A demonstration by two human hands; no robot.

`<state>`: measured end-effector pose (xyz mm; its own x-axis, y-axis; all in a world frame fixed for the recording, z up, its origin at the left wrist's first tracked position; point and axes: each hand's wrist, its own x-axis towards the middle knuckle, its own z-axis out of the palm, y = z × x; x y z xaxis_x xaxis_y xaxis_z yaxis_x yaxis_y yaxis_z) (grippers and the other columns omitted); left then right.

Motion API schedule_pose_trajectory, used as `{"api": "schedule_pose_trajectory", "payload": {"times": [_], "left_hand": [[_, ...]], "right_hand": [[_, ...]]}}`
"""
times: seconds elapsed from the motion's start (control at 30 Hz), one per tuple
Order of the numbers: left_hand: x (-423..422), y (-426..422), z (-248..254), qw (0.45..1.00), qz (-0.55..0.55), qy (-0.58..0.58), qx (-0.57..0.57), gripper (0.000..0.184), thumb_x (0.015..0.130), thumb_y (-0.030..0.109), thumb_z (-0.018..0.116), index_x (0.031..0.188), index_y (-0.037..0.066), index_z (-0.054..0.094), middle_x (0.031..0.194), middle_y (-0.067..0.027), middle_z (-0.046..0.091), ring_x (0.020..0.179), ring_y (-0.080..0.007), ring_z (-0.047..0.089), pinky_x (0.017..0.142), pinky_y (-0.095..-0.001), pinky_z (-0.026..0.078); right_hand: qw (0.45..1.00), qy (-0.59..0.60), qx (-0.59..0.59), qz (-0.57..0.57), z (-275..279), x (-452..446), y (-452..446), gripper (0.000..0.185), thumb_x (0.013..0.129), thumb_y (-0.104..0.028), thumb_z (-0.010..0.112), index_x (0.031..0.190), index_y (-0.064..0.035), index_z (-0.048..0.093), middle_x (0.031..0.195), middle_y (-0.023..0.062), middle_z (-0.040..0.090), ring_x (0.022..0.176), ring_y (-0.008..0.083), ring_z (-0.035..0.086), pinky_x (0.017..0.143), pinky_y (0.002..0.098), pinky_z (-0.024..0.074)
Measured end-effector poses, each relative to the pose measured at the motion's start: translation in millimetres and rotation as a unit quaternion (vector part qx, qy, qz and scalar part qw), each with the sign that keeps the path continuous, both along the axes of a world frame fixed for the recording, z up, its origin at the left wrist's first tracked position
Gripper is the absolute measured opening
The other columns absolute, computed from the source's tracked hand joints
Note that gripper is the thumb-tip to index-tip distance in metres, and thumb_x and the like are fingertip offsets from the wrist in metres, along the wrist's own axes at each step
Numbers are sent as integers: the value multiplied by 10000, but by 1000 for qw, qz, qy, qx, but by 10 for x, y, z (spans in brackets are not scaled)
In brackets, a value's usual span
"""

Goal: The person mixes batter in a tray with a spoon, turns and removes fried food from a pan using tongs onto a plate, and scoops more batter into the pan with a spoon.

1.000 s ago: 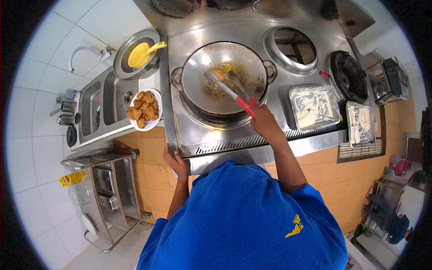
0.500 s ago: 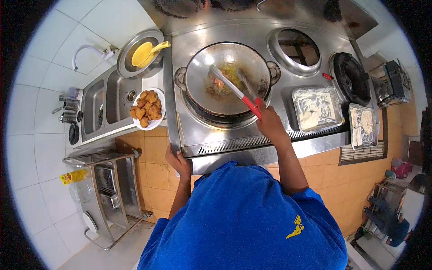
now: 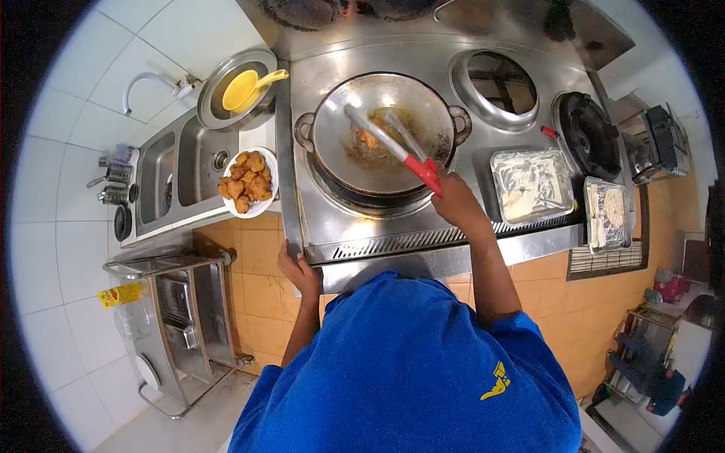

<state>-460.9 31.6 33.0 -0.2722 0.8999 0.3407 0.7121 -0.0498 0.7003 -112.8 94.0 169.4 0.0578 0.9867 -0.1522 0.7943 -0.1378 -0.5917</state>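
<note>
My right hand (image 3: 457,202) is closed around the red handles of metal tongs (image 3: 421,172). The tongs' arms reach down into a large wok (image 3: 340,151), their tips apart near some browned food (image 3: 366,138) in oil at the bottom. My left hand (image 3: 300,272) rests against the front left corner of the steel stove (image 3: 362,266), thumb and fingers apart, with nothing held. To the left, a white plate (image 3: 257,211) bears a pile of fried pieces (image 3: 245,181). Right of the wok stands a tray (image 3: 532,185) of white, floury coating.
A second tray (image 3: 608,214) with coated pieces sits farther right, beside a black burner (image 3: 589,132). A steel ring (image 3: 467,98) surrounds the rear burner opening. On the left are a sink (image 3: 198,170), a basin with a yellow ladle (image 3: 240,90) and a cart (image 3: 170,264). Another person (image 3: 664,389) is at far right.
The tongs have shifted slightly left and up inside the wok, and my right hand has turned a little with them. My left hand stays at the stove's corner.
</note>
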Motion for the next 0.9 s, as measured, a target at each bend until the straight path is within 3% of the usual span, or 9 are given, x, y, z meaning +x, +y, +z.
{"api": "schedule_pose_trajectory", "payload": {"times": [0.07, 0.17, 0.27, 0.37, 0.47, 0.6, 0.73, 0.77, 0.9], "left_hand": [[-20, -1, -38, 1000, 4, -9, -3, 426, 850, 123, 435, 1239, -49, 420, 1224, -212, 454, 1122, -352, 397, 974, -423, 285], [-31, -3, -43, 1000, 0, -6, 1, 424, 856, 131, 435, 1239, -50, 419, 1222, -211, 455, 1121, -354, 396, 973, -426, 284], [-22, 1, -19, 1000, -2, -2, 11, 419, 861, 133, 430, 1237, -51, 421, 1216, -213, 456, 1119, -357, 396, 973, -428, 283], [-13, -4, -2, 1000, 1, -3, 22, 412, 868, 135, 425, 1234, -53, 421, 1212, -217, 456, 1119, -361, 396, 974, -431, 281], [4, 10, 60, 1000, 0, -7, 28, 407, 872, 138, 420, 1232, -52, 422, 1208, -222, 456, 1115, -366, 398, 973, -435, 281], [-5, -2, 30, 1000, 17, -12, 14, 411, 873, 156, 420, 1231, -46, 424, 1198, -226, 460, 1107, -375, 402, 969, -444, 284], [-19, 2, 11, 999, 21, -4, 28, 420, 870, 178, 422, 1227, -42, 430, 1188, -228, 466, 1102, -380, 404, 965, -455, 285], [-12, 2, 14, 999, 21, -9, 31, 420, 870, 183, 422, 1225, -42, 432, 1186, -228, 467, 1102, -379, 404, 965, -457, 284], [-25, -4, -35, 999, 21, -11, 44, 414, 863, 166, 426, 1220, -44, 434, 1187, -226, 464, 1099, -376, 402, 964, -454, 285]], "right_hand": [[999, -11, -20, -41, 44, -20, 4, 562, 735, -72, 505, 1283, -9, 397, 1033, 301, 538, 960, 448, 526, 864, 461, 424], [999, -16, -44, 27, -108, 13, 58, 539, 719, -56, 498, 1251, -8, 426, 1032, 272, 558, 958, 435, 527, 857, 462, 425], [999, 1, 14, 33, -133, 25, 60, 456, 774, -121, 542, 1209, -9, 465, 1012, 256, 576, 948, 429, 534, 828, 451, 438], [998, 23, 60, -18, 349, -22, -37, 428, 842, -224, 569, 1194, 2, 477, 987, 261, 581, 941, 421, 547, 796, 419, 453], [986, 72, 132, -71, 418, 70, -186, 456, 870, -300, 577, 1191, 11, 485, 1002, 249, 588, 938, 396, 571, 783, 384, 460], [974, 63, 180, -120, 421, 107, -508, 426, 868, -273, 584, 1177, 11, 513, 1008, 221, 604, 924, 326, 600, 794, 363, 461], [989, -3, 105, -101, 235, 135, -729, 366, 863, -253, 587, 1109, 15, 544, 952, 224, 600, 869, 360, 593, 751, 377, 463], [985, -17, 149, -85, 130, 103, -710, 357, 854, -262, 595, 1079, 11, 547, 917, 222, 596, 833, 388, 578, 722, 407, 463], [990, -60, 119, -41, -169, -20, -443, 437, 828, -308, 615, 1133, -10, 521, 929, 229, 586, 846, 410, 572, 715, 462, 465]]}}
